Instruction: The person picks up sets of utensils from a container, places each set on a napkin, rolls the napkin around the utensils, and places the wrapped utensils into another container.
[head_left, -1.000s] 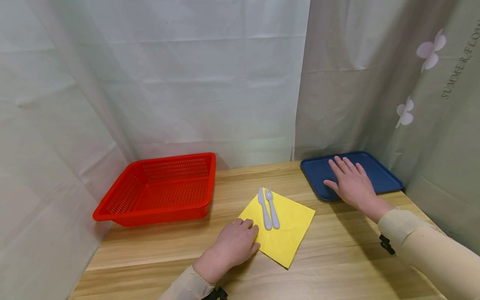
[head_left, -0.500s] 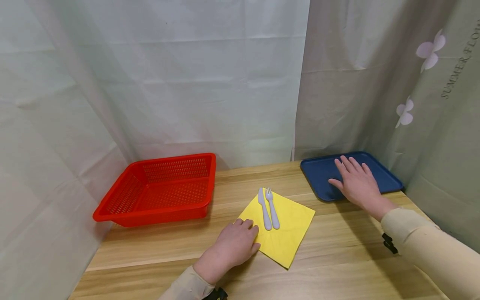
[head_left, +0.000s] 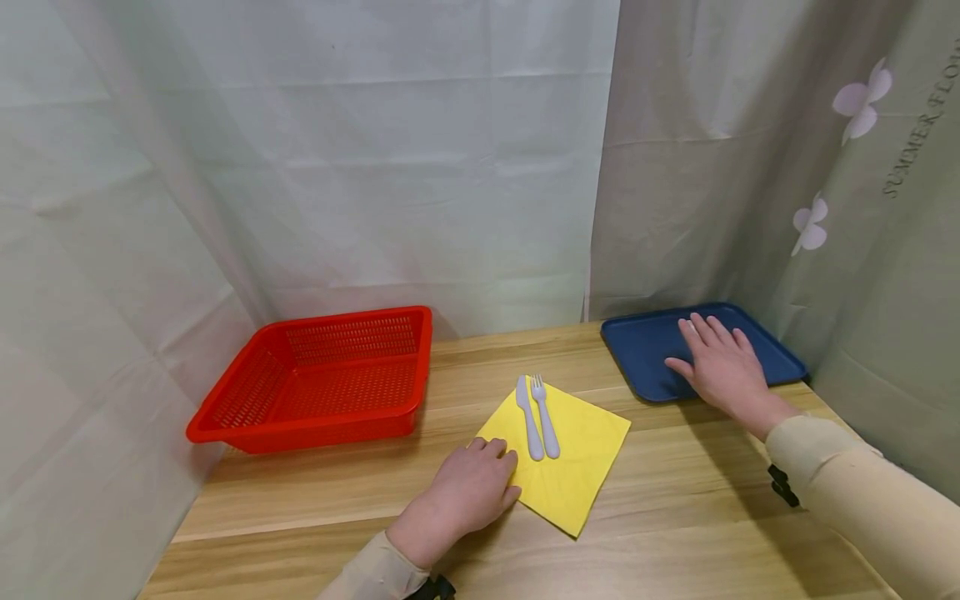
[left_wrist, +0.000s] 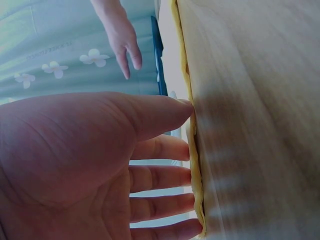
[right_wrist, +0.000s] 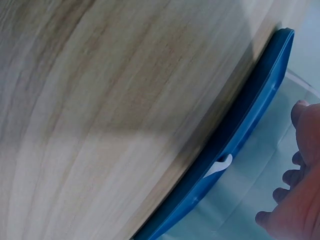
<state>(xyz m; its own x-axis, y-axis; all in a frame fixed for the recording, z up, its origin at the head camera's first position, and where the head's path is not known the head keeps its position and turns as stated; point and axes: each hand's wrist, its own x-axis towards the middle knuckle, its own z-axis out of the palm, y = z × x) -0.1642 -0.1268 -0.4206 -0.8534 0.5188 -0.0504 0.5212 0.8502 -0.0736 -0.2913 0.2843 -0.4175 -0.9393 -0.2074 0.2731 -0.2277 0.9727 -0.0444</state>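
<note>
My left hand [head_left: 468, 490] rests its fingertips on the left edge of a folded yellow napkin [head_left: 581, 450]. In the left wrist view the fingers [left_wrist: 159, 178] are fairly straight, and the thumb touches the napkin's edge too. A pale lavender knife [head_left: 529, 421] and a matching fork [head_left: 546, 419] lie side by side on the napkin. My right hand [head_left: 723, 367] hovers over the blue tray [head_left: 648, 350], fingers spread and holding nothing. On the tray is a small white piece [right_wrist: 220, 166], mostly hidden by the fingers in the head view; its kind is unclear.
A red perforated plastic basket [head_left: 345, 387] stands at the back left of the wooden table [head_left: 630, 542]. Pale curtains [head_left: 420, 167] hang behind the table and along both sides; the right one has printed flowers.
My right hand has shifted a little to the right over the tray, its fingers staying spread. The left hand, napkin, knife and fork have not moved.
</note>
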